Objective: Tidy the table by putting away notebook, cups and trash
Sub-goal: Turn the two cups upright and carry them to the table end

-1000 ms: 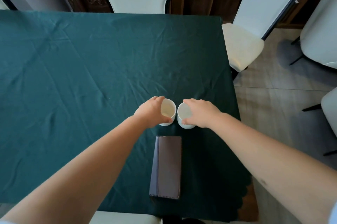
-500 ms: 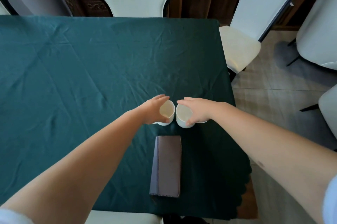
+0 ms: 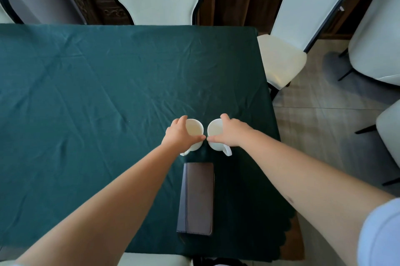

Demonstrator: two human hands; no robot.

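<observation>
Left hand (image 3: 180, 135) wraps the left cup (image 3: 194, 133), right hand (image 3: 231, 132) the right cup (image 3: 215, 135) (handles face her); lift both straight up, level, off the counter (image 3: 86, 92).

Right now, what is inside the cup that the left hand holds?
The left cup shows only a pale, bare-looking inner wall. The left hand covers the near part of its rim, so the bottom is not fully visible.
</observation>
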